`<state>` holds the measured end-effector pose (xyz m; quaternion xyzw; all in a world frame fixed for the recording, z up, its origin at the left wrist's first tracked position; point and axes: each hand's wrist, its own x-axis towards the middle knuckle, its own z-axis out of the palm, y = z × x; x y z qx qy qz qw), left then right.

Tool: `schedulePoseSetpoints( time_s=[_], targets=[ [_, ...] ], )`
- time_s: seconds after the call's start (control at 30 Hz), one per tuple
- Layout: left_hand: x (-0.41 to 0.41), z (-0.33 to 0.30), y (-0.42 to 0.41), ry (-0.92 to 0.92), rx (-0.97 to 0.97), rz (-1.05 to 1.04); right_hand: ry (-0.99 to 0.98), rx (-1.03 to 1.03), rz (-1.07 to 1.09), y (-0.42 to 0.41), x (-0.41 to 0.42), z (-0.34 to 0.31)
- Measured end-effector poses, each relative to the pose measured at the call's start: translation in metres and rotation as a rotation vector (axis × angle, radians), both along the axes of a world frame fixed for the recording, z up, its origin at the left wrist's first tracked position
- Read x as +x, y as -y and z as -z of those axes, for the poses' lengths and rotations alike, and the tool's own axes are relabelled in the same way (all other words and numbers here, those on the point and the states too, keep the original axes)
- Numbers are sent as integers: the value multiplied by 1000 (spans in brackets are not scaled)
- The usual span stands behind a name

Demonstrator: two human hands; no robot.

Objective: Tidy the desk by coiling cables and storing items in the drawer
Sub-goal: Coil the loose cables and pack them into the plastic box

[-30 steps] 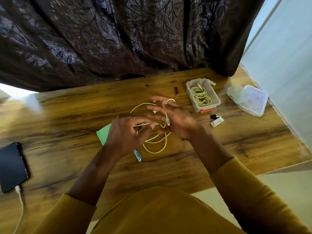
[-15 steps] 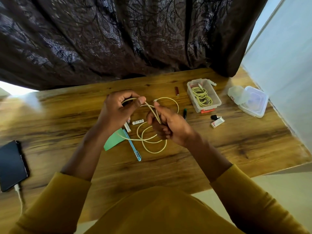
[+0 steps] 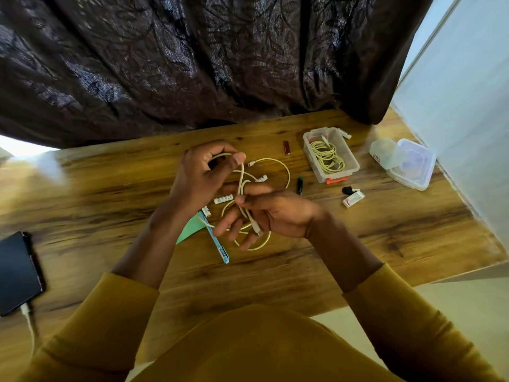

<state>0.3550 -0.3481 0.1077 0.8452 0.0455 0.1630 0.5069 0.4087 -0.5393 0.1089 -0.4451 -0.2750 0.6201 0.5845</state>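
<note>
Head view looks down on a wooden desk (image 3: 385,238) backed by a dark curtain (image 3: 192,64). At far right, a clear plastic box (image 3: 349,172) holds a coiled yellowish cable (image 3: 327,159); a clear lid (image 3: 413,166) lies further right. A dark phone (image 3: 16,271) sits at the left edge. Mid-desk, the left hand (image 3: 201,183) pinches a pale cable (image 3: 278,162) between thumb and fingers, while the right hand (image 3: 275,216), fingers loosely curled, grips the same cable near its plug. Beneath lies a blue pen (image 3: 219,246).
</note>
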Motion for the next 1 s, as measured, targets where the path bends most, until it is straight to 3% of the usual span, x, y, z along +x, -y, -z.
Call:
schedulePoseSetpoints(
  time_s=[0.1,0.23,0.4,0.57,0.77,1.0],
  targets=[
    [3,6,-5,16,5,-35,95,-74,107,-3,-3,-6],
    [4,11,-4,-61,-59,-38,102,-42,93,-1,1,-5],
    [-5,33,1,-128,-155,-18,-60,231,49,5,10,-12],
    [-26,34,35,-196,25,16,-288,483,95,3,22,-24],
    [-33,15,35,-178,166,164,-90,288,275,10,38,-18],
    [-23,-15,26,-97,413,93,373,-54,363,8,26,-3]
  ],
)
